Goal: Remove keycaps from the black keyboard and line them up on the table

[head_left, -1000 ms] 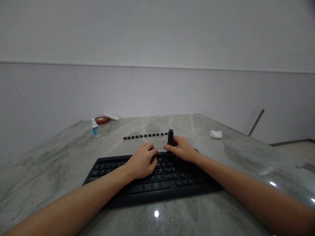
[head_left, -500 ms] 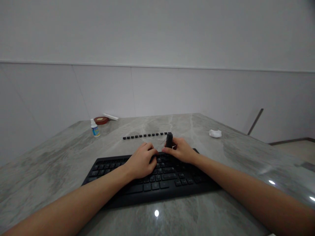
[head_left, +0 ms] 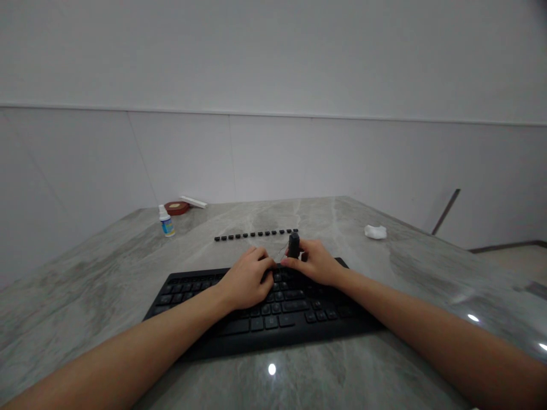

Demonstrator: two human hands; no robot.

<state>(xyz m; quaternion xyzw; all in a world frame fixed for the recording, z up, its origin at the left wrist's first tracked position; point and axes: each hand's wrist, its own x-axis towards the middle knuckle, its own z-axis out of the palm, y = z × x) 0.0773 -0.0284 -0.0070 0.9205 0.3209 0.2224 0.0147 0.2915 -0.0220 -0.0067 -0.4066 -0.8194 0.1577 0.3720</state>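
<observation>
A black keyboard (head_left: 239,347) lies in front of me at a slight slant, some of its top-row keys hidden under my hands. My left hand (head_left: 250,278) rests on its middle with fingers bent, the index fingertip at the back edge and the thumb over the keys; it grips the board there. Beside it, my right hand (head_left: 314,261) pinches an upright black block-shaped tool (head_left: 294,245) between thumb and fingers. A thin wire-like line shows at the tool's left. The tool's lower end, over the back row of keys, is too dark to make out.
Behind the keyboard runs a row of several small black keycaps (head_left: 252,234). A small white-capped spray bottle (head_left: 166,223), a reddish-brown round object (head_left: 177,208) and a white strip (head_left: 194,202) stand at the back left. White crumpled tissue (head_left: 375,232) lies at right on the marble-patterned table (head_left: 325,376).
Both hands stay almost in place on the keyboard. The black tool has tipped or dropped very slightly, and the last keycap in the row shows more clearly. The view has shifted a little.
</observation>
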